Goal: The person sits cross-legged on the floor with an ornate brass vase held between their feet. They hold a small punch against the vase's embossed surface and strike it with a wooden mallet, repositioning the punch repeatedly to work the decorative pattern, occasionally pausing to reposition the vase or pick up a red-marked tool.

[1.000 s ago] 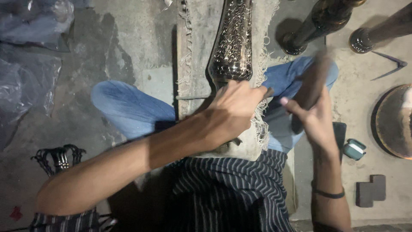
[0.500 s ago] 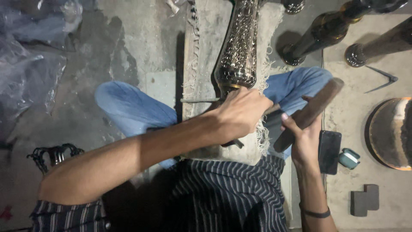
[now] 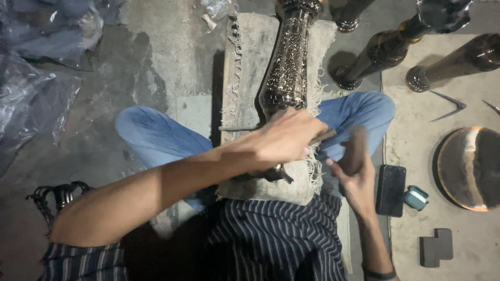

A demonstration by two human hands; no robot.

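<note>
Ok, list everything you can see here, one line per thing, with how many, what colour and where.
engraved metal vase: one, silvery-dark, lying on the cloth pad ahead of the lap
frayed cloth pad: one, grey-beige, under the vase
thin rod tool: one, dark, crossing the pad under the left hand
dark metal vases: at least three, brown-black, top right
round metal dish: one, dark with a coppery rim, right edge
dividers: one, dark, above the dish
phone: one, black, on the floor by the right hand
small case: one, teal, beside the phone
small blocks: two, dark grey, bottom right
plastic sheeting: clear, left
left hand: over the vase base
right hand: blurred, gripping a dark tool
</note>
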